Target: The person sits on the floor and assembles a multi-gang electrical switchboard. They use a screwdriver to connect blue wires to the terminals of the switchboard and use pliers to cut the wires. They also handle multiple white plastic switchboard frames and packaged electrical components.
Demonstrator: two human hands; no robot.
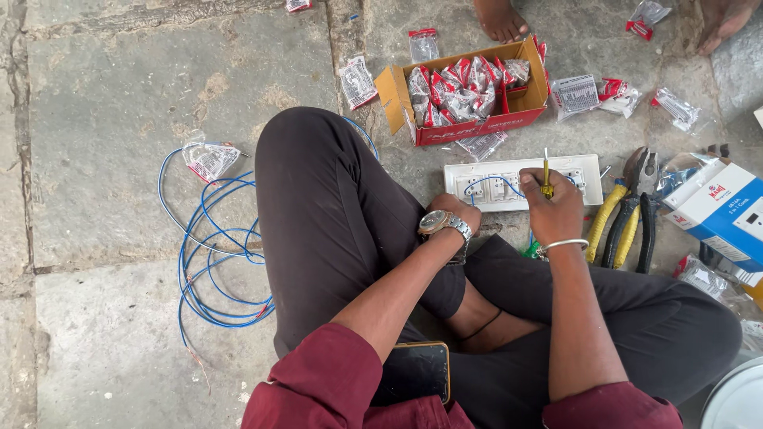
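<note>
Here, right of the frame's centre, a white switch plate (523, 182) lies flat on the stone floor (119, 103), back side up, with short blue wire loops running between its modules. The right hand (554, 208) rests over the plate's right half, fingers curled tight around a yellow-handled screwdriver (546, 176) that stands nearly upright, tip down on the plate. The left hand (455, 210), a metal watch on its wrist, sits at the plate's lower left edge; its fingers are turned away under the hand, so I cannot tell how they are set.

Just above the plate, an open orange cardboard box (465, 91) holds many small red-and-clear packets, and more packets of the same kind lie scattered about it towards the top of the frame. To the right of the plate lie yellow-handled pliers (616, 218) beside another dark-handled tool, and further right a blue-and-white carton (719, 208) sits at the frame's edge.

At left of centre a loose coil of blue wire (211, 254) spreads over the floor, with a single packet on its upper part. At the bottom centre a dark phone (415, 371) rests on the person's lap, against the dark trousers. Another person's bare feet (501, 20) show at the top edge.
</note>
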